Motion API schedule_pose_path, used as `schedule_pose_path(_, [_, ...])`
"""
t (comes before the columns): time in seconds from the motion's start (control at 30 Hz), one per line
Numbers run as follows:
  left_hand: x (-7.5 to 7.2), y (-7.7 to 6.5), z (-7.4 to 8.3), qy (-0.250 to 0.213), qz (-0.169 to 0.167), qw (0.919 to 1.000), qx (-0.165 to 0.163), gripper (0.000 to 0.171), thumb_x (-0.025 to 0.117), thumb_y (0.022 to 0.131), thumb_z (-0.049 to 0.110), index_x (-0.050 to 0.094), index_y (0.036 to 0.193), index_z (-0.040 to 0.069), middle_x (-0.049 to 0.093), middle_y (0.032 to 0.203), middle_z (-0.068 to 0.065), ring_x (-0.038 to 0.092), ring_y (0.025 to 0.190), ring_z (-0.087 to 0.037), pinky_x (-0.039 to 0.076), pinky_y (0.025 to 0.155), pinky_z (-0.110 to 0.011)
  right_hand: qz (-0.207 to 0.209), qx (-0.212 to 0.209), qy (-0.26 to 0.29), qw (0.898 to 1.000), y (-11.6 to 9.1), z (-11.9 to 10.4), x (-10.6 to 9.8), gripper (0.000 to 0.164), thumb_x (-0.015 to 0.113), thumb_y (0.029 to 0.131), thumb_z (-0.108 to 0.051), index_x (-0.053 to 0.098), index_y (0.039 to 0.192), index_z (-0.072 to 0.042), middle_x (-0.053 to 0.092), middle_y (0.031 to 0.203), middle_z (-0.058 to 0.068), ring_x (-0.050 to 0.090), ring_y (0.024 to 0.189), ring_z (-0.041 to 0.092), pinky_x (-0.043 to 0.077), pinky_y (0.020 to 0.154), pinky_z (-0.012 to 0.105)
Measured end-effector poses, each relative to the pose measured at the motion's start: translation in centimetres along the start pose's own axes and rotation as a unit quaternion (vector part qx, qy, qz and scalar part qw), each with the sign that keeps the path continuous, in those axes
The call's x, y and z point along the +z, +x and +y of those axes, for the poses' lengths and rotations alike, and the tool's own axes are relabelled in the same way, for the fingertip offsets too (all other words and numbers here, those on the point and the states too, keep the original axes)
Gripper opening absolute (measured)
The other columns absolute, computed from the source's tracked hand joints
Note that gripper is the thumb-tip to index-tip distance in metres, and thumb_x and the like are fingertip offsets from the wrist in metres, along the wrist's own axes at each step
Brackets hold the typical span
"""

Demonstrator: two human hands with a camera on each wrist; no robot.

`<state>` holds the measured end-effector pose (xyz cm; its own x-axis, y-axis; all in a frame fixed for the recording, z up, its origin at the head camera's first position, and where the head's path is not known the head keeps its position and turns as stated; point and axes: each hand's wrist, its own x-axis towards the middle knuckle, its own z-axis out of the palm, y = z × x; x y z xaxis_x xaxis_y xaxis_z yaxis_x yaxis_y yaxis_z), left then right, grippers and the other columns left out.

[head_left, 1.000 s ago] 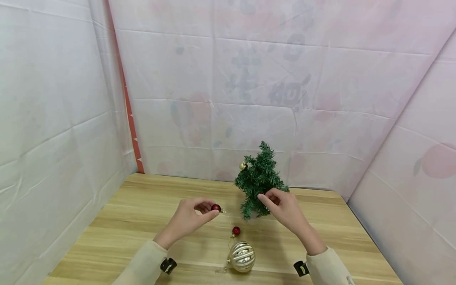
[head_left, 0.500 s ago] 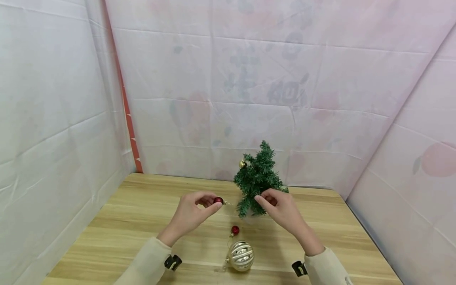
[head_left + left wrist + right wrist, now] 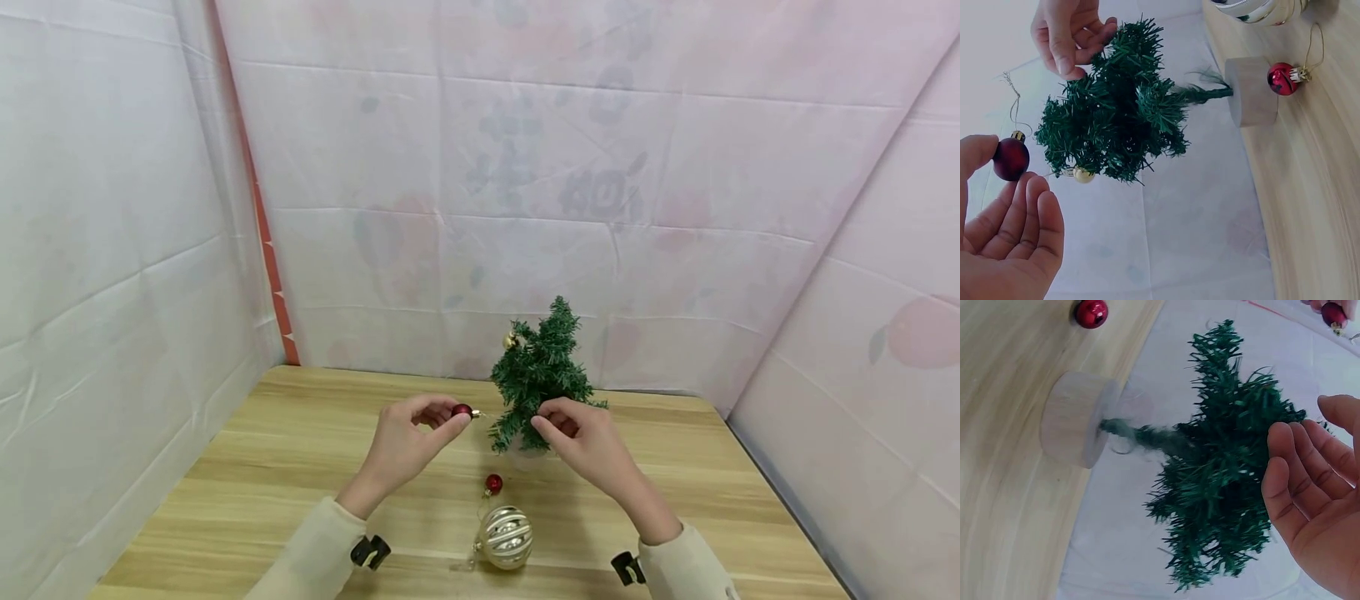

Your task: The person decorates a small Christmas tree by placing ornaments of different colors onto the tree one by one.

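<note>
My left hand (image 3: 405, 442) pinches a dark red matte ball ornament (image 3: 1011, 159) between thumb and fingertips. Its gold cap and thin string loop point toward the small green Christmas tree (image 3: 543, 367). At the tree's near side, my right hand (image 3: 1316, 487) has its thumb and forefinger close together at a branch end, which they seem to pinch; its other fingers are loosely bent against the needles. The tree stands on a round pale wooden base (image 3: 1075, 419). A small gold ball (image 3: 1084, 176) hangs on one of its upper branches.
On the wooden table (image 3: 300, 417), in front of the tree, lie a shiny red ball ornament (image 3: 493, 483) with a gold string and a larger gold striped ball (image 3: 506, 537). Pale printed cloth (image 3: 480, 167) surrounds the table at the back and sides.
My left hand has raised the dark red ball and brought it nearer the tree. My right hand has shifted slightly left, and the tree's lower left branch has swung left.
</note>
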<state>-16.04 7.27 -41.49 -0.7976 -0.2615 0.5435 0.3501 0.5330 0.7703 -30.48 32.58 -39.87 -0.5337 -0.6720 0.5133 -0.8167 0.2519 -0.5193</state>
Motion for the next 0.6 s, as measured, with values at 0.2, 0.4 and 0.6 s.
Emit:
schedule_pose_path(0.2, [0.3,0.1,0.3,-0.009,0.0,0.9999,0.004,0.018,0.081,0.095,0.029,0.08,0.109,0.019,0.076,0.092,0.009,0.07,0.081,-0.006,0.061,0.076,-0.027,-0.001,-0.033,0.005,0.999,0.2,-1.2,0.0,0.016,0.077,0.098,-0.018,0.077,0.112,-0.01,0.067,0.078,-0.013,0.055,0.06,-0.002,0.051,0.056,0.024])
schedule_pose_path(0.4, [0.5,0.4,0.9,-0.018,-0.001,0.9998,0.005,0.017,0.082,0.094,0.03,0.08,0.109,0.021,0.076,0.091,0.008,0.071,0.081,-0.007,0.061,0.077,-0.028,-0.011,-0.066,0.018,0.998,0.4,-2.5,0.2,0.022,0.081,0.094,-0.017,0.075,0.115,-0.016,0.064,0.078,-0.013,0.054,0.061,-0.001,0.051,0.057,0.023])
schedule_pose_path(0.6, [0.6,0.6,1.4,-0.021,-0.005,0.9997,0.008,0.018,0.081,0.095,0.03,0.08,0.11,0.02,0.077,0.093,0.007,0.07,0.082,-0.007,0.06,0.077,-0.027,-0.009,-0.086,0.039,0.995,0.4,-3.3,0.3,0.024,0.08,0.095,-0.019,0.075,0.119,-0.021,0.065,0.08,-0.013,0.054,0.062,-0.001,0.05,0.056,0.023])
